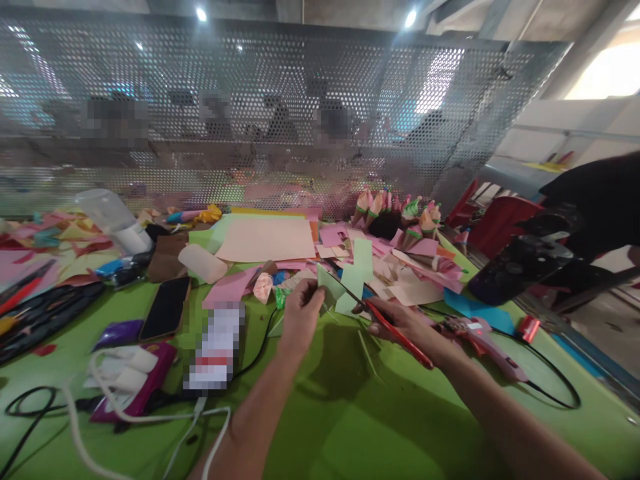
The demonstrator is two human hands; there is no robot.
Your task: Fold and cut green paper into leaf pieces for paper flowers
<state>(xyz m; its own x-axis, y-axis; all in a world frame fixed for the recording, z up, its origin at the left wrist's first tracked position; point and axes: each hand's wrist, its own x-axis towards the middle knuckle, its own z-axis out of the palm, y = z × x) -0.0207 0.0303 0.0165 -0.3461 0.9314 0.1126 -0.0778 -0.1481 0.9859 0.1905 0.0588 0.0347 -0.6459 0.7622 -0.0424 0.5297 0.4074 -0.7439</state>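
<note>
My left hand [303, 308] pinches a small piece of pale green paper [330, 288] over the green table. In my right hand [400, 325] is a pair of scissors with red handles [397, 333], fingers closed round them. The blades point up and left and meet the paper's right side; whether they are cutting through it I cannot tell. Just behind stands another light green paper piece [363, 259]. Thin paper strips [369, 353] lie below the scissors. A crumpled pale pink paper ball [263, 287] rests left of my left hand.
Paper sheets [267, 239] and scraps cover the table's back, near paper cones [417, 220]. A pink glue gun [493, 347] with its black cable lies at right. Leftward are a black phone [166, 308], a magenta power strip [155, 380] and white cables. A perforated metal screen [280, 100] rises behind.
</note>
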